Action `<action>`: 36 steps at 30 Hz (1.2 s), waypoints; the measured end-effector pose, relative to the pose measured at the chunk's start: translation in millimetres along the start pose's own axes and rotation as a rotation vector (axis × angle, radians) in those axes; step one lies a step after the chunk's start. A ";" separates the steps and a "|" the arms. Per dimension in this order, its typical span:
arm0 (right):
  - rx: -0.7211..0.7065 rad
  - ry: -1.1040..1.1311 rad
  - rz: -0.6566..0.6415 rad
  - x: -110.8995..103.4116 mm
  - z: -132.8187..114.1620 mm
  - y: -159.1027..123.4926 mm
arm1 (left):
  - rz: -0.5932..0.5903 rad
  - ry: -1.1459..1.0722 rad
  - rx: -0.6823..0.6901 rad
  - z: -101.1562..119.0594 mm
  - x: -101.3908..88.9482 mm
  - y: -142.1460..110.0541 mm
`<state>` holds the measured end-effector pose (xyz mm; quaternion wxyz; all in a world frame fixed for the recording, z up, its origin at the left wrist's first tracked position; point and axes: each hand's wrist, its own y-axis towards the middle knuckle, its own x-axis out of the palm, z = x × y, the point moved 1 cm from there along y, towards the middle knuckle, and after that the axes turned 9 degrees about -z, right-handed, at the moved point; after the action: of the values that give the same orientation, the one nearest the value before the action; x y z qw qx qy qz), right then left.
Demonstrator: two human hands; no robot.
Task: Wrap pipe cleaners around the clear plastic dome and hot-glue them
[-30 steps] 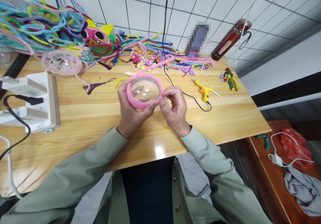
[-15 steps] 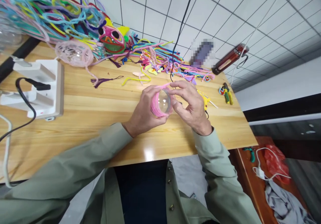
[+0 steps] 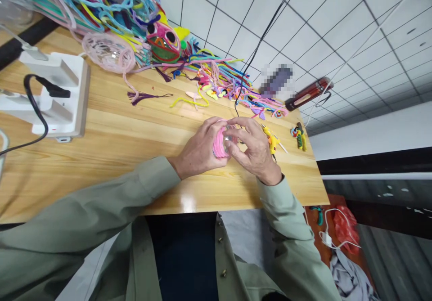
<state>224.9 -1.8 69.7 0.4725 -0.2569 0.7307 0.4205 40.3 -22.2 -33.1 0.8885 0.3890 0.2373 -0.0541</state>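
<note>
A clear, rounded plastic container wrapped in rows of fuzzy pink pipe cleaner (image 3: 220,146) is held above the wooden table. My left hand (image 3: 201,148) is wrapped around its left side, thumb below and fingers over the top. At the container's clear end, my right hand (image 3: 251,148) bends its thumb and fingers against the rim; whether a loose pipe cleaner end is between them is hidden. Just right of that hand lies a yellow hot glue gun (image 3: 272,140). Beyond the hands are a yellow pipe cleaner (image 3: 189,101) and a purple tassel (image 3: 145,96).
A white power strip (image 3: 76,94) with plugged adapters is at left. Along the wall lie piled pipe cleaners (image 3: 101,8), a pink bird-like figure (image 3: 164,44) and a pink-wrapped clear bottle (image 3: 106,53). Pliers (image 3: 300,138) and a dark red flask (image 3: 308,94) are at right. A black cable (image 3: 258,44) hangs down.
The view has shifted and tilted slightly. The container's clear end has turned more to the right, and my right fingers have moved over its rim, covering more of it.
</note>
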 end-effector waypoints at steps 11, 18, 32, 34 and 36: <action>0.063 0.086 -0.004 7.8 0.0 -3.1 | -0.080 0.037 -0.056 2.1 -1.6 -1.7; 0.073 0.144 -0.008 9.4 -0.9 1.2 | -0.058 0.020 -0.043 -1.0 0.1 -3.9; 1.369 -0.056 0.010 -43.9 83.9 -101.7 | -0.020 -0.003 -0.053 -3.0 -15.3 2.3; 1.515 -0.064 -0.056 -44.8 105.3 -119.5 | -0.022 0.048 -0.047 -0.5 -16.3 2.8; 1.574 -0.039 -0.084 -37.1 121.0 -127.8 | -0.026 0.093 -0.049 1.2 -17.1 3.8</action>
<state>396.7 35.4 31.7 0.5439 0.1330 0.7948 -0.2341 26.7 -21.9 -22.0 0.8849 0.3662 0.2847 -0.0417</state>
